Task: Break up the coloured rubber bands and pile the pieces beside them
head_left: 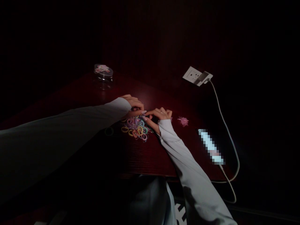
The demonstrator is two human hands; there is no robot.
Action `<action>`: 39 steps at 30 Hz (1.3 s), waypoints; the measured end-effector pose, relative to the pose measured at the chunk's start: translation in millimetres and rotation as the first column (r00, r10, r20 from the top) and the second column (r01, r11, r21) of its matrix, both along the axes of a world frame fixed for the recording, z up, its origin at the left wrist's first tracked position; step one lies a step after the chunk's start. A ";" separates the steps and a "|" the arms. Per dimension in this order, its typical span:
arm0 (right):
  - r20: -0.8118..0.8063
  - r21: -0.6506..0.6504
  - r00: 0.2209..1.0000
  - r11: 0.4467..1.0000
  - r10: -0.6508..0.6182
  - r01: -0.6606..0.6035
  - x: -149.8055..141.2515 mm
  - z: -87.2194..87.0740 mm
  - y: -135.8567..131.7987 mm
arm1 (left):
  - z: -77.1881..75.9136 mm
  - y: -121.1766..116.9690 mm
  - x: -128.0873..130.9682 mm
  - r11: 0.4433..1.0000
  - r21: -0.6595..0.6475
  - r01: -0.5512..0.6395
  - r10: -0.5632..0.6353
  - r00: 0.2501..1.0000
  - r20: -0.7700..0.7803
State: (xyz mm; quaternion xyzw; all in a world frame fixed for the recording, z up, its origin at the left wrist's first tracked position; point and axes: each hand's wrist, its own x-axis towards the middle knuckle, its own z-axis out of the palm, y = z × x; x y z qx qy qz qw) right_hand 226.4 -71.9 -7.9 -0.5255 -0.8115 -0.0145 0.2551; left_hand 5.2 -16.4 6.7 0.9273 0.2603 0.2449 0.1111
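Observation:
My left hand [133, 105] and my right hand [160, 114] meet low over a heap of small multicoloured elastic loops [136, 128], which look like rubber hair ties in yellow, pink, blue and lilac. Fingers of both hands curl toward each other at the top of the heap. A thin dark object [148, 126] runs out from under my right palm, but its kind is hard to tell in the dim light. Whatever the fingertips pinch is too small and dark to make out.
The dark red wooden table [150, 156] has a small pink tangle [183, 121] right of my right hand. Behind stands a clear lidded jar [103, 77]. On the right, a blurred-out device [210, 147] lies cabled to a charger in a wall socket [198, 76].

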 end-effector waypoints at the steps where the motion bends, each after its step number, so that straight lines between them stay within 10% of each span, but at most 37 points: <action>1: 0.010 -0.006 1.000 1.000 0.003 -0.003 -1.7 -2.1 1.4 | 1.2 -0.5 -0.8 1.000 0.004 0.005 -0.005 1.000 -0.001; 15: 0.028 0.001 1.000 1.000 -0.007 0.007 -0.3 -1.3 1.3 | 2.0 -5.8 -2.3 0.999 0.035 0.013 -0.013 1.000 0.002; 22: 0.093 0.234 0.961 0.944 -0.259 0.232 62.5 20.4 6.3 | 1.5 -5.3 -4.5 0.995 0.087 -0.043 0.041 0.999 0.027; 27: 0.154 0.170 0.925 0.932 -0.346 0.320 92.2 14.8 14.2 | -2.1 -1.5 -7.7 0.997 0.069 -0.021 0.019 0.999 0.027; 39: 0.101 0.095 0.833 0.838 -0.544 0.537 58.3 13.9 10.1 | 0.2 -2.0 -5.4 0.995 0.026 -0.097 0.098 0.995 -0.024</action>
